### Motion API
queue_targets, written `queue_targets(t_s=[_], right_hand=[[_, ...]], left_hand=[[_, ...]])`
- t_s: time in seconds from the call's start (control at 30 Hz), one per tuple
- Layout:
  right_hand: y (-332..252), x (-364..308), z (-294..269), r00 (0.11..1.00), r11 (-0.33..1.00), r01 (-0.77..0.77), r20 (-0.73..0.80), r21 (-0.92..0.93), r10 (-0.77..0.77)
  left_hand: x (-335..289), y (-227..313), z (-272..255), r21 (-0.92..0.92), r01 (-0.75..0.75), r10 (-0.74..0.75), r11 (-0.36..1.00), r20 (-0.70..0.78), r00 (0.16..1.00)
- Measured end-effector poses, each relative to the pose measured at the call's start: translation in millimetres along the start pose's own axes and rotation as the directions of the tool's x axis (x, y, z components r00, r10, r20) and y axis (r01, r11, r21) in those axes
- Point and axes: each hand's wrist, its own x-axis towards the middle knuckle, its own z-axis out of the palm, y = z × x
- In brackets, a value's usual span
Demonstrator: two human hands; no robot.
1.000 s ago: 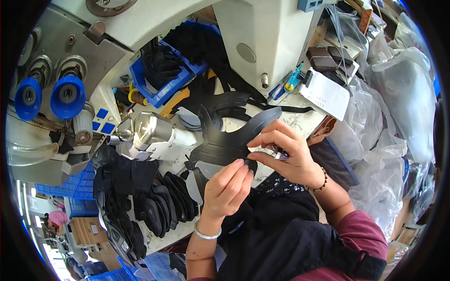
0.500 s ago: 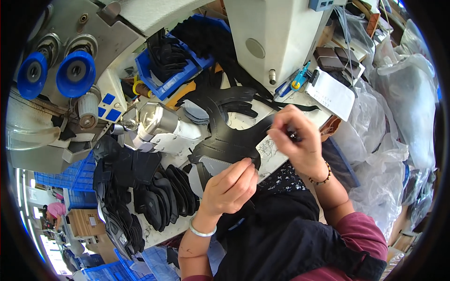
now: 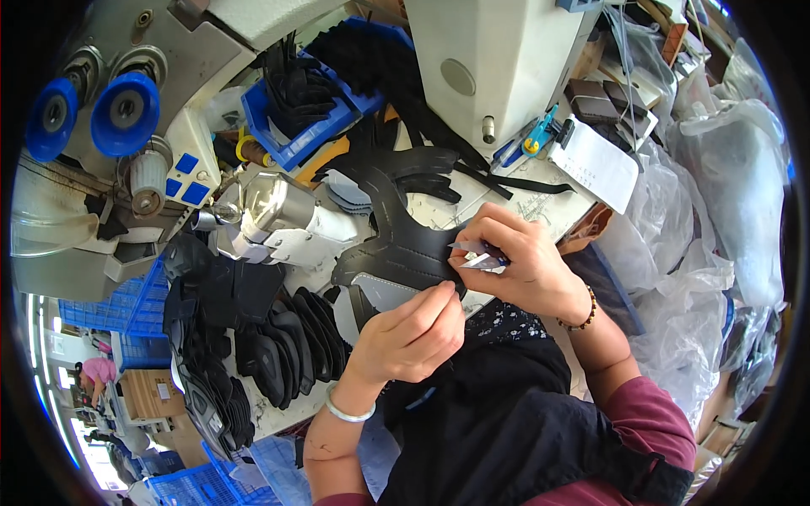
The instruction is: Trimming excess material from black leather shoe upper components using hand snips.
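A black stitched shoe-upper piece point(image 3: 395, 253), with curved arms and a grey panel near its lower edge, lies across the white table in front of me. My left hand point(image 3: 409, 333) pinches its near right edge between thumb and fingertips. Held in my right hand point(image 3: 531, 266) is a pair of thread snips point(image 3: 483, 261), its two pointed silver blades apart and directed left, just over the piece's right edge. Most of the snips' body is hidden in my palm. Any thread between the blades is too small to make out.
A sewing machine point(image 3: 278, 211) stands left, with blue knobs point(image 3: 126, 114) above. Black parts point(image 3: 278, 350) are stacked nearby; a blue bin point(image 3: 316, 139) holds more. Yellow-and-blue snips point(image 3: 533, 143) and a paper sheet point(image 3: 595, 167) lie right, near plastic bags point(image 3: 730, 194).
My right hand has come down and left to the edge of the piece, and the snips' blades now show. My left hand keeps its pinch on the piece.
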Motion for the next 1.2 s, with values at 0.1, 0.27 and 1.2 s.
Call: queue_targets(t_s=[0.1, 0.27, 1.2], right_hand=[[7, -1, 1, 0.997, 0.993, 0.059, -0.065, 0.098, -0.053], [21, -10, -12, 0.996, 0.605, -0.029, -0.028, 0.795, 0.085], [91, 86, 44, 0.994, 0.865, 0.014, 0.102, -0.501, 0.043]], left_hand=[[0, 0, -1, -0.005, 0.016, -0.016, 1.0, -0.007, 1.0], [-4, -1, 1, -0.003, 0.055, -0.055, 0.998, -0.034, 0.998], [-87, 15, -34, -0.096, 0.619, -0.557, 0.78, 0.344, 0.756]])
